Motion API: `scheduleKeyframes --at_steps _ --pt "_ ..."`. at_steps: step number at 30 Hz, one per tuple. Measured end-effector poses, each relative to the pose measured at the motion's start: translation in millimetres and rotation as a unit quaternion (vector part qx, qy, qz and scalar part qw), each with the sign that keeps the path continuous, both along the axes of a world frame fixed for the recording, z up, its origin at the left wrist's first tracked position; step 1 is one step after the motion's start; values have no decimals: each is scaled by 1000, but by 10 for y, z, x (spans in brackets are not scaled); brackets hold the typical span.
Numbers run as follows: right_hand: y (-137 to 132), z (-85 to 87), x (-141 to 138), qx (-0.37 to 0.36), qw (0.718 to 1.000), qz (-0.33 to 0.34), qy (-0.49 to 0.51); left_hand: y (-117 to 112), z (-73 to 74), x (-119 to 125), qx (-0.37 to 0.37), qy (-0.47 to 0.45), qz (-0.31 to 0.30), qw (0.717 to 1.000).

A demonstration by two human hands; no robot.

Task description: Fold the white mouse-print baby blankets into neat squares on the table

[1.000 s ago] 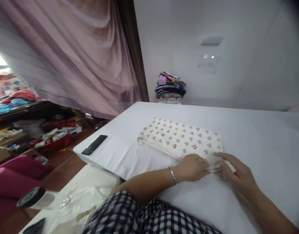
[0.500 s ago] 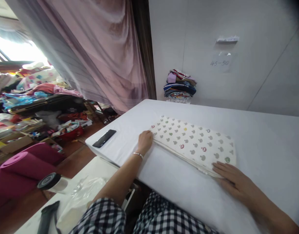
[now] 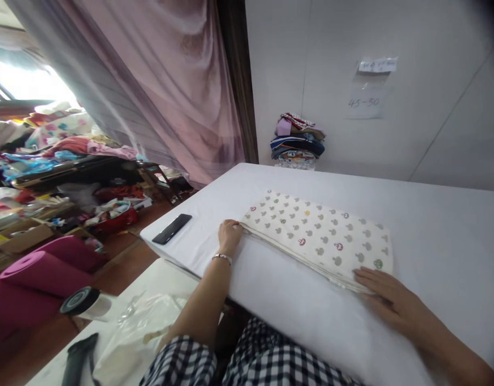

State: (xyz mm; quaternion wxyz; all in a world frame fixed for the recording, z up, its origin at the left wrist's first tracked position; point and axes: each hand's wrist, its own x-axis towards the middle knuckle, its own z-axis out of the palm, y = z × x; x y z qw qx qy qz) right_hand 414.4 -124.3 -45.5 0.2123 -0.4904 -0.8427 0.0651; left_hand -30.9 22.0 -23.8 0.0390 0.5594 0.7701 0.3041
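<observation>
Slid back toward you, your left hand [image 3: 229, 236] grips the cream mushroom-printed folded cloth [image 3: 319, 241] on the white table [image 3: 432, 225]; your right hand [image 3: 385, 297] lies flat, unclenched. Uneven tugging could skew its layers.

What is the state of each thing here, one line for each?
Cloth: folded, flat on the table.
Left hand: curled at the cloth's left end, grasp unclear.
Right hand: open, flat on the cloth's near right corner.
Phone: lying flat.
Clothes pile: folded, stacked.
</observation>
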Motion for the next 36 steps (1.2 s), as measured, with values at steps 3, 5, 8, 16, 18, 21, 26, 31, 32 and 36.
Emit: scheduleKeyframes --at_steps 3,5,8,16,18,21,26,31,32,36 --pt "-13 11 -7 3 1000 0 -5 19 16 -8 -3 5 -1 1000" --pt "-24 25 -12 8 1000 -3 -4 32 27 -34 -5 6 16 1000" --pt "-31 48 -18 17 1000 -10 7 51 36 -69 -15 6 48 999" --pt "-11 19 -6 14 999 -21 29 62 4 -109 -35 -25 48 998" --pt "-15 17 -8 15 999 -22 29 48 -12 -127 -32 -43 39 998" --pt "-22 21 -12 24 999 -19 25 27 -28 -128 -23 -62 20 998" --pt "-21 5 -8 24 999 -25 20 18 -3 -50 -16 -42 3 999" --pt "-27 -14 -4 16 999 -32 23 32 57 20 -24 -8 2 1000" --pt "-28 -17 -5 13 999 -34 22 35 67 28 -24 -3 1 1000" --pt "-31 -41 -3 4 999 -33 24 54 94 30 -25 11 9 1000"
